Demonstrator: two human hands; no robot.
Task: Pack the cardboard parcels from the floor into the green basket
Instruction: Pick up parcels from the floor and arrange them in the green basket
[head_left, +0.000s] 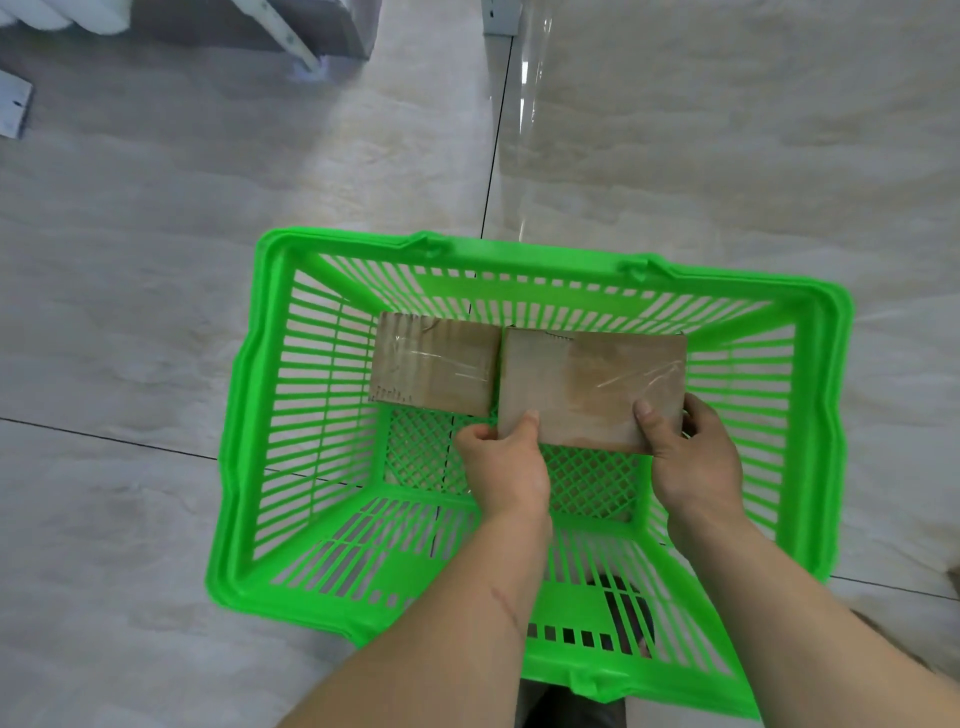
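A taped cardboard parcel (592, 384) sits inside the green basket (244, 395), held at its near corners. The left hand (506, 467) pinches the near-left corner, thumb on top; the right hand (691, 452) grips the near-right corner, thumb on top and fingers curled underneath. A second parcel (434, 366) lies just beside it on the left, edges touching. The basket stands on a pale tiled floor (156, 260).

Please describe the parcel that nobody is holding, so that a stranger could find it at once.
Look inside the green basket on the tiled floor. Two taped cardboard parcels sit side by side along its far wall. It is the parcel nearer the left wall, with no hand on it; both hands grip its neighbour.
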